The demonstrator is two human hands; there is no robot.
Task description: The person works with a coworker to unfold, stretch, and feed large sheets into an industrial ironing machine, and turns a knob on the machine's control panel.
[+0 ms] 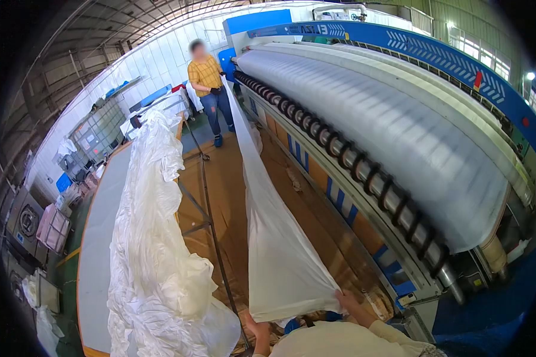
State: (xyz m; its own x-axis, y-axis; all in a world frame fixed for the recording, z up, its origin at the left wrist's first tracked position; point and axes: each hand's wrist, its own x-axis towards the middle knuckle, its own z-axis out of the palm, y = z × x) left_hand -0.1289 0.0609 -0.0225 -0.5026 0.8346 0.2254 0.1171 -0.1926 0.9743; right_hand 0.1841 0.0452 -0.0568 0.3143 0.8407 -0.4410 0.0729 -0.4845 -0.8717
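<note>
A long white sheet (280, 250) stretches away from me beside the ironing machine. My left hand (256, 327) is closed on its near left corner, low in the view. At the near right corner, my right hand (347, 301) grips the cloth, and creases fan out from there. The fingertips of both hands are partly hidden. The sheet's far end is held up by a co-worker (205, 77) in a yellow checked shirt and dark gloves. Between us the cloth hangs narrow and slightly twisted.
Along my right runs the large ironing machine (393, 113) with a spiral-wrapped roller (339, 152) at its front. On my left, a heap of crumpled white linen (155, 256) lies on a long table (95, 262). A dark metal rail (211, 238) stands beside that table.
</note>
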